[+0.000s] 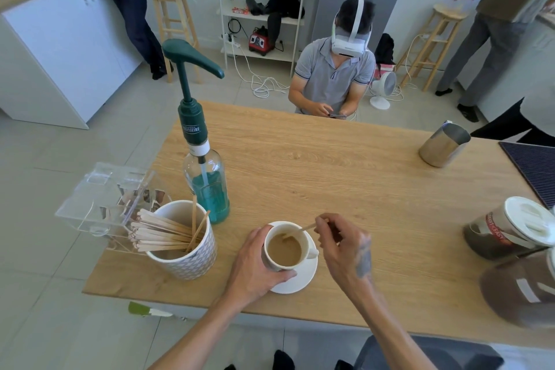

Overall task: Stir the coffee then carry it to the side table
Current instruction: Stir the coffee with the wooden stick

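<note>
your left hand [255, 264] is wrapping the cup [285, 249] on its saucer [303, 279] at the table's [330, 174] near edge, while your right hand [342, 245] is pinching a wooden stirrer [300, 231] dipped in the coffee; you're stirring, so next you'll be lifting it out.

Just left of the left fingers [257, 238] stands a patterned mug [192, 264] crammed with wooden stir sticks [162, 233]. Beyond that mug stands a pump bottle [207, 186] holding teal-green syrup, and farther left a clear acrylic box [99, 198]. Well right of the right fingers [323, 227] lies a tilted jar [507, 230] with a white lid. Far beyond them, up the wooden table [330, 174], stands a steel pitcher [444, 144] — and past the table's far edge sits a person [333, 78] wearing a white headset.
</note>
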{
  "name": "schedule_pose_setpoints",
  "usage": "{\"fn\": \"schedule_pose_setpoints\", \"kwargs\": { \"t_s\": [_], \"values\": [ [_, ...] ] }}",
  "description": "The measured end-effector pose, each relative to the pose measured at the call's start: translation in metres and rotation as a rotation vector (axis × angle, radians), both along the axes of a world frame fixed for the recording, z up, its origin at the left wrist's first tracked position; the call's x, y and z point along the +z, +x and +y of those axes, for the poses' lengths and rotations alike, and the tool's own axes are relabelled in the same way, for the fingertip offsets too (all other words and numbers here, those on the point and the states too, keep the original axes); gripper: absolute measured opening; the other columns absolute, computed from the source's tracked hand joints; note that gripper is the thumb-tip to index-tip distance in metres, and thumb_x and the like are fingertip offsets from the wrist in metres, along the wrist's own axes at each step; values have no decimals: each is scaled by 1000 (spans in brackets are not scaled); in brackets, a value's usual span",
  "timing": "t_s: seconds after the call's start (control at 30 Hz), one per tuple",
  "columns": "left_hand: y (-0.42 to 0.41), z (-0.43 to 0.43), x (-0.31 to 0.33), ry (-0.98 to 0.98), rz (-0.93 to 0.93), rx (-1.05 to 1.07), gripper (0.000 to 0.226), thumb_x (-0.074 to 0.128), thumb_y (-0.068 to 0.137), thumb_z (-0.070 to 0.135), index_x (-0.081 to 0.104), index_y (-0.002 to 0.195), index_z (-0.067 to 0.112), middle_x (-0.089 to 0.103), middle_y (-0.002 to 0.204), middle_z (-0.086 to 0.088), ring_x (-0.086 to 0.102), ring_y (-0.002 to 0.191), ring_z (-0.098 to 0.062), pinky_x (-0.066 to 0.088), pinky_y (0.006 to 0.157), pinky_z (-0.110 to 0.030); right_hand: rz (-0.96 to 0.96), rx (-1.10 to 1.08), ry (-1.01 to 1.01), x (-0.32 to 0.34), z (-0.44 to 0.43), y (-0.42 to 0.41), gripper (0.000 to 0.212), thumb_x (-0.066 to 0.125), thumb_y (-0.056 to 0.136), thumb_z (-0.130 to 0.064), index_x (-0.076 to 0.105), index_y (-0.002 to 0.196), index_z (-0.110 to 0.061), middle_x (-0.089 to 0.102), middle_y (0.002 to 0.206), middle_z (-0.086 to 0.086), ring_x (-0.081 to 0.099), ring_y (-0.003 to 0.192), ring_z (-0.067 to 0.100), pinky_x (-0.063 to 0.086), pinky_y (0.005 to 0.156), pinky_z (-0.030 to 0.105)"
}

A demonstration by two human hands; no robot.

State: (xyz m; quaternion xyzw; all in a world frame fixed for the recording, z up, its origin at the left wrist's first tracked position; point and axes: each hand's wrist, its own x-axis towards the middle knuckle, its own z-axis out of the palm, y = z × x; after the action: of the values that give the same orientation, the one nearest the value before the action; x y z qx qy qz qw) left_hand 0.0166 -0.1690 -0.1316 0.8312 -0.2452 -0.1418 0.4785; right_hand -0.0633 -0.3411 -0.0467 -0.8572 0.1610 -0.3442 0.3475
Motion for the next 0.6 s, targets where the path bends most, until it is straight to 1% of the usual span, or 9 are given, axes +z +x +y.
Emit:
{"fn": "schedule_pose_setpoints", "kwargs": {
  "t_s": [0.03,0.1,0.2,0.3,0.37,0.43,0.5,0.57,0.6],
  "values": [
    [0,-1,-1,-2,0,-2,94,93,53,51,51,136,39,59,131,19,56,124,-6,51,103,-37,16,24,33,-2,2,-3,14,66,91,-18,74,83,-8,71,64,-2,66,50,9,53,45,30],
    [0,-2,-1,-4,-2,-7,95,94,53,52,51,137,37,59,130,18,57,123,-6,51,103,-38,61,34,107,-5,0,-10,7,71,90,-8,74,85,-9,73,65,-4,67,52,4,56,47,29],
    [0,-2,-1,-5,-9,-15,93,94,53,51,51,134,39,59,129,19,57,122,-4,53,101,-37,137,-15,204,-8,-9,-21,10,71,90,-3,74,83,-10,73,63,-5,68,53,4,58,50,32],
    [0,-2,1,-13,-10,-12,91,95,52,50,49,131,46,59,129,20,56,122,-3,52,101,-35,128,-91,171,-8,-15,-24,8,70,90,-6,74,85,-10,71,63,-8,67,52,6,57,47,37],
    [0,-1,2,-15,-17,-9,90,95,53,50,46,128,53,58,128,22,56,122,-1,51,101,-31,80,-110,129,-8,-13,-20,6,70,91,-8,75,87,-10,72,65,-7,67,52,6,57,47,35],
    [0,0,2,-18,-21,-12,87,94,53,50,45,125,57,58,128,24,55,122,0,49,100,-26,38,-65,111,-8,-6,-17,9,69,90,-13,77,89,-8,74,69,-4,69,56,4,58,49,32],
    [0,-1,3,-18,-22,-21,87,95,54,49,46,126,55,59,128,24,56,122,-1,49,99,-26,28,4,129,-10,1,-17,10,69,88,-12,78,89,-6,76,72,-1,70,59,4,59,50,32],
    [0,-2,2,-22,-18,-25,88,95,54,48,50,129,47,60,127,22,57,122,-3,51,100,-30,66,44,175,-11,1,-22,6,72,88,-5,78,87,-6,76,71,-2,71,57,5,60,50,35],
    [0,-2,1,-26,-17,-25,88,95,54,47,52,130,44,60,127,22,58,122,-4,52,100,-31,92,40,190,-12,-1,-25,7,72,88,-2,77,86,-8,75,69,-3,70,55,5,60,50,37]
  ]
}}
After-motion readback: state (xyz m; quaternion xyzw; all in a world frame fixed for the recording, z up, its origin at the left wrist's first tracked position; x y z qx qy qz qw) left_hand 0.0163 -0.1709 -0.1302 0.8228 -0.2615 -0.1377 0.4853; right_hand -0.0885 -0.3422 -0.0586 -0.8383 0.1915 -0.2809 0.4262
